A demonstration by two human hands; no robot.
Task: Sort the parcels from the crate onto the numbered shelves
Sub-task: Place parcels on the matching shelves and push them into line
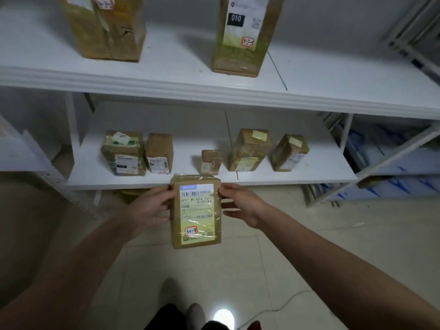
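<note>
A brown taped parcel (196, 211) with a white shipping label and a handwritten tag "3-1-8" hangs in front of the lower shelf (309, 177). My left hand (150, 208) grips its left edge, fingers curled round the side. My right hand (240, 203) pinches its upper right edge, while the lower fingers stay off the box. Several small brown parcels (248, 150) stand in a row on that lower shelf, just behind the held one. No crate is in view.
The upper shelf (166, 79) carries a tall box marked "010" and "3-2-5" (242, 34) and another large box (107, 27) to its left. A second metal rack (392, 158) stands at the right. My shoes (195, 313) stand on the tiled floor below.
</note>
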